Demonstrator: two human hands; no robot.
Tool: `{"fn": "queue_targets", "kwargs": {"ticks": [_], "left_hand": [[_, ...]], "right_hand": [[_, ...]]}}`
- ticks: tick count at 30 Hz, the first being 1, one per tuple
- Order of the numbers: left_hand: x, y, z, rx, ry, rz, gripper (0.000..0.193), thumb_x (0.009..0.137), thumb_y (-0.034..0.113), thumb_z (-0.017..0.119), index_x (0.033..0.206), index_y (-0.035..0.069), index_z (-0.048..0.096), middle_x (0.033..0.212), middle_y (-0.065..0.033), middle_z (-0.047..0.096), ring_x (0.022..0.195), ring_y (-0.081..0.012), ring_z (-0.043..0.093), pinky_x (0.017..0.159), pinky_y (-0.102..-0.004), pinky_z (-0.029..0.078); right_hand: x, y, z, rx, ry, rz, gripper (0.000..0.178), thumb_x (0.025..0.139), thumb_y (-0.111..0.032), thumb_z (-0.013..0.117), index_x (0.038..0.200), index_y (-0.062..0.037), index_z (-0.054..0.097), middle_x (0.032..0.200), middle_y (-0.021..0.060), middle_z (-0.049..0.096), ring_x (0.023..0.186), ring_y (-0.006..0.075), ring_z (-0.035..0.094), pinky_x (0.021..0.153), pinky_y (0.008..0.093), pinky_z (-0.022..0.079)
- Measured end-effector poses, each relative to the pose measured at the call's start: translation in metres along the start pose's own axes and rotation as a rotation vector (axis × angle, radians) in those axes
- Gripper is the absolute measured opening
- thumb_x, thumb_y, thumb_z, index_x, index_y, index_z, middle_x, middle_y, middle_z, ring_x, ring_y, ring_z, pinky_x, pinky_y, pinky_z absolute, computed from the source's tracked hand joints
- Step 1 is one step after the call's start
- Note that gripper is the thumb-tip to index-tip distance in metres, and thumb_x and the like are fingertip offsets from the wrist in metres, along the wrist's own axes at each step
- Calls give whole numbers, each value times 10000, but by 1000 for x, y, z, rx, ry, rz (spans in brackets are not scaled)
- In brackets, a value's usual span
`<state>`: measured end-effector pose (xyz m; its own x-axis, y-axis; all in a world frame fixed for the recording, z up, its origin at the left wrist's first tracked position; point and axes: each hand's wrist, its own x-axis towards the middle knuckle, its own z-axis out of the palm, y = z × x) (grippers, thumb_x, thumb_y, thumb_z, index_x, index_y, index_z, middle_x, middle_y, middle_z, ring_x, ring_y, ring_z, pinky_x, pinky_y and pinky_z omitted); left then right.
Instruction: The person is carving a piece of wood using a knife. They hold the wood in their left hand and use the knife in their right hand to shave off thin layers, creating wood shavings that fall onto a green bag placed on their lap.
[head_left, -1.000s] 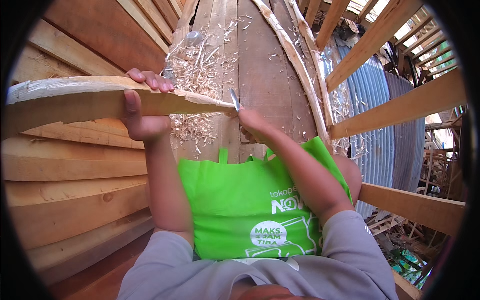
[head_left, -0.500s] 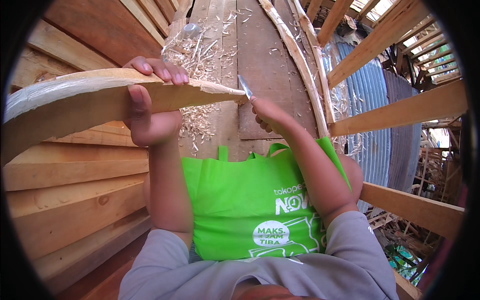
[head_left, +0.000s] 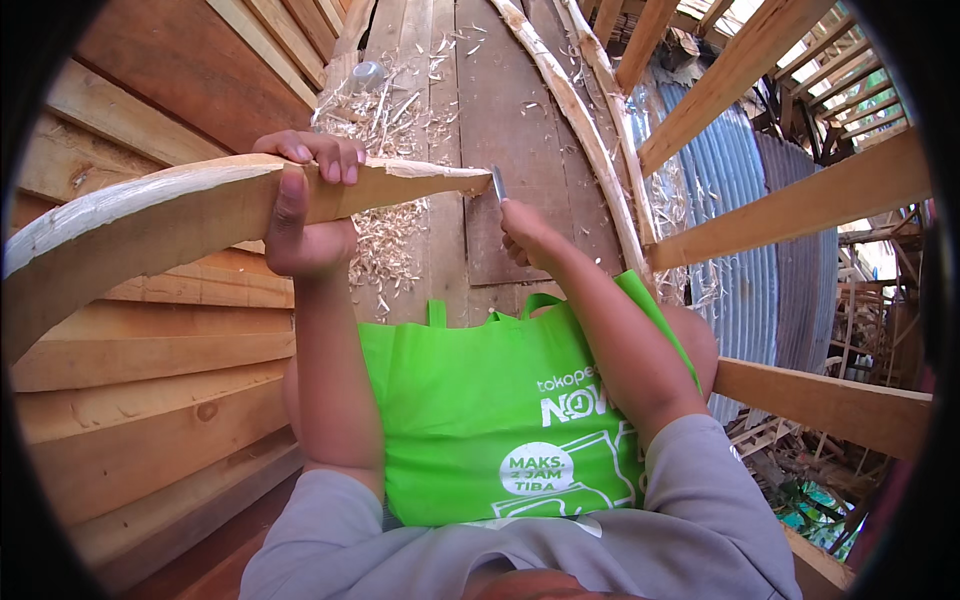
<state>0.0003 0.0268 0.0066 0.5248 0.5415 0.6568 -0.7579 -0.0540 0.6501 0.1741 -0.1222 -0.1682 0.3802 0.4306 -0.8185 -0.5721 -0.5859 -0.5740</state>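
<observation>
A long curved piece of wood [head_left: 200, 215] comes in from the left edge and tapers to a blunt tip, its upper edge pale and freshly cut. My left hand [head_left: 310, 215] is closed around it near the narrowing part, fingers over the top and thumb across the near face. Just right of the tip, my right hand [head_left: 530, 235] grips a knife; its handle is hidden in the fist. The knife's blade [head_left: 499, 184] points away from me and stands at the tip, touching it or very close to it.
Wood shavings [head_left: 385, 245] litter the plank floor [head_left: 510, 130], with a clear cup [head_left: 367, 75] among them. A green bag [head_left: 480, 400] covers my lap. Stacked boards [head_left: 160, 350] rise at left; peeled poles [head_left: 575, 95], slanted beams [head_left: 800, 230] and corrugated sheets [head_left: 735, 240] lie at right.
The knife blade has turned more upright and sits at the wood's tip. The wood has tilted slightly, its tip a little higher. My left hand keeps its hold.
</observation>
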Motion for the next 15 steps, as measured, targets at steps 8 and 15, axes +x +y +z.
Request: {"fn": "queue_targets", "kwargs": {"ticks": [8,15], "left_hand": [[1,5,2,-47,-93,-33,278,909,350,557,973,97,462,790,-52,453,754,-184,429,784,-381,343],[-5,0,14,-68,-141,-39,298,922,385,537,978,107,443,795,-47,439,750,-172,418,767,-381,340]], "right_hand": [[-32,-32,-7,-156,120,-139,431,955,-506,374,726,-141,392,552,-16,289,427,88,213,399,299,150],[-15,-18,-10,-196,131,-49,526,958,-554,338,631,-141,354,512,-13,280,404,108,210,393,317,151]]}}
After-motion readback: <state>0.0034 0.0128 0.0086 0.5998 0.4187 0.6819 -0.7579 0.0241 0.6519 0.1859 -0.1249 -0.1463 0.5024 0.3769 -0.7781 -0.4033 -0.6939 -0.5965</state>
